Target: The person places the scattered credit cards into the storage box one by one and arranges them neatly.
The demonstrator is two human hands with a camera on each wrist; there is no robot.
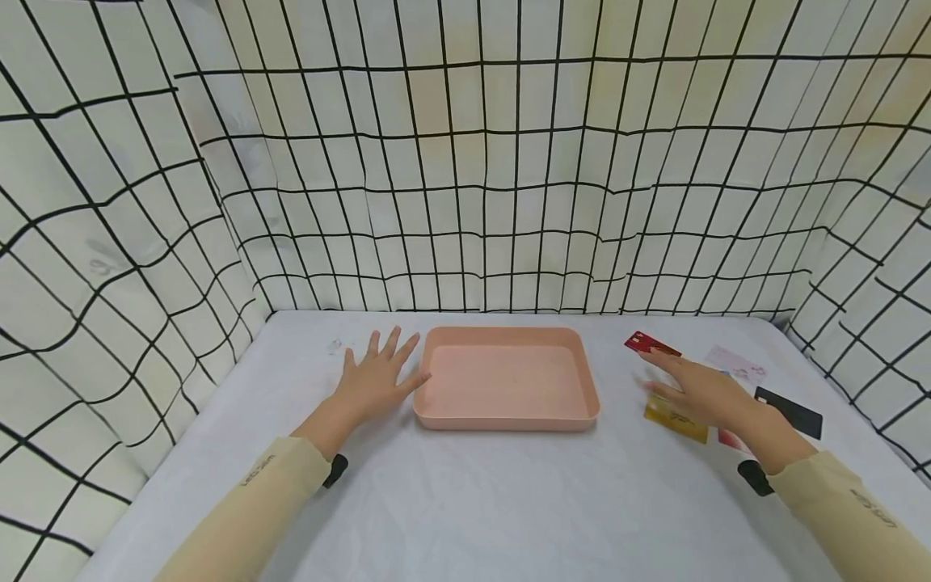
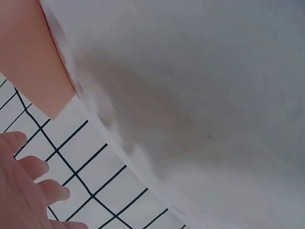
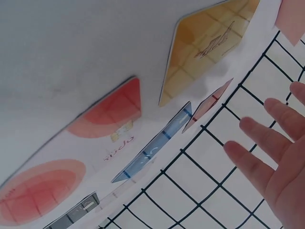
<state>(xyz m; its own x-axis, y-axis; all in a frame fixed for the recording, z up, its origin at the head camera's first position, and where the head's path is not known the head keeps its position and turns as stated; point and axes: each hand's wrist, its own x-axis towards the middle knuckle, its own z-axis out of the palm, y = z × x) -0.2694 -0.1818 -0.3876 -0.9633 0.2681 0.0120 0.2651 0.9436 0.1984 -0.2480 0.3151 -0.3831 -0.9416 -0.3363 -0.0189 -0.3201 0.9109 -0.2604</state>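
Observation:
My left hand is spread flat beside the left edge of a pink tray, its thumb near the rim; whether it touches cannot be told. To the right of the tray my right hand hovers over several cards, fingers stretched and holding nothing. A red card lies just past its fingertips and a gold card is beneath it. In the right wrist view a blue card and a white card with red circles also show. The left wrist view has the left hand's fingers apart.
A black card and a pale pink card lie on the right of the white table. White walls with a black grid net stand behind the table and on both sides.

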